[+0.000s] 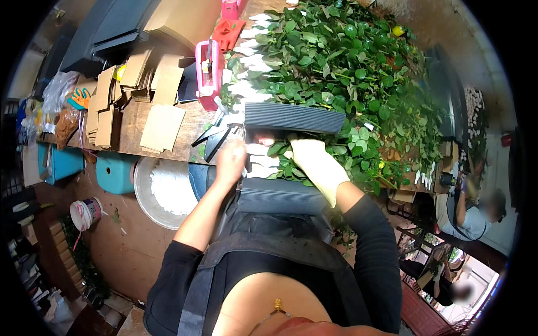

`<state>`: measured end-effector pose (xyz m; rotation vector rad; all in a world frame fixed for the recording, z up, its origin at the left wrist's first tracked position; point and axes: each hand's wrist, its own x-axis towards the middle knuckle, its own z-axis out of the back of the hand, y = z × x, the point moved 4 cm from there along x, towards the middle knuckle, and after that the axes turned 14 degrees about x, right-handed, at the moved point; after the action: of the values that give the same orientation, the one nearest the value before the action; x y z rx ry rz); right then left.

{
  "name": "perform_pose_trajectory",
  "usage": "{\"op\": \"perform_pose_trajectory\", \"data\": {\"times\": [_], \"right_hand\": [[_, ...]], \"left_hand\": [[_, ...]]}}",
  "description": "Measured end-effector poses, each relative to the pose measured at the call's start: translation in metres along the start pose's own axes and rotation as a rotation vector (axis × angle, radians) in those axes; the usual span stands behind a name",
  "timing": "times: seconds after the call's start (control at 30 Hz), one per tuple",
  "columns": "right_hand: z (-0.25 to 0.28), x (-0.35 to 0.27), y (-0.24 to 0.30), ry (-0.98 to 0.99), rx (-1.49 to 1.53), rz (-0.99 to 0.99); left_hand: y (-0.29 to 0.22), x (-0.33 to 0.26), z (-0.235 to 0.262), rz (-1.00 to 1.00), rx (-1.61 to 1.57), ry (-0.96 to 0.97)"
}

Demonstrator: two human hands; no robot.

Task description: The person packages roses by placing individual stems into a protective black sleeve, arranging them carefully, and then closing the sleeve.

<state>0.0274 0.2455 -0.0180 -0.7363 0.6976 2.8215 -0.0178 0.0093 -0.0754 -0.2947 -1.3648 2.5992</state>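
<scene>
A dark ribbed sheet (280,196) stands folded up on two sides in front of me, its far flap (294,116) leaning over the stems. Between the flaps lie leafy green stems (288,168) with white-sleeved heads (262,161) pointing left. My bare left hand (231,159) is curled at the sheet's left end, by the white heads; what its fingers hold is hidden. My right hand (315,162), in a pale yellow glove, reaches onto the leaves from the right, its fingertips hidden among them and under the far flap.
More leafy stems (336,61) with white heads cover the table's far side. Black-handled shears (216,137), a pink tape dispenser (208,75), a red glove (228,35) and cardboard pieces (162,127) lie left. Below stand a metal basin (147,210) and teal tub (115,172). A person (476,215) works at right.
</scene>
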Motion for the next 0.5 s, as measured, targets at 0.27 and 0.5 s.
{"op": "perform_pose_trajectory", "data": {"times": [0.27,0.5], "right_hand": [[0.005,-0.013,0.007,0.047,-0.032,0.069],[-0.022,-0.010,0.003,-0.199,-0.239,0.185]], "left_hand": [[-0.029,0.005,0.032,-0.064,0.314,0.279],[-0.014,-0.010,0.011,0.007,0.032,0.337]]}}
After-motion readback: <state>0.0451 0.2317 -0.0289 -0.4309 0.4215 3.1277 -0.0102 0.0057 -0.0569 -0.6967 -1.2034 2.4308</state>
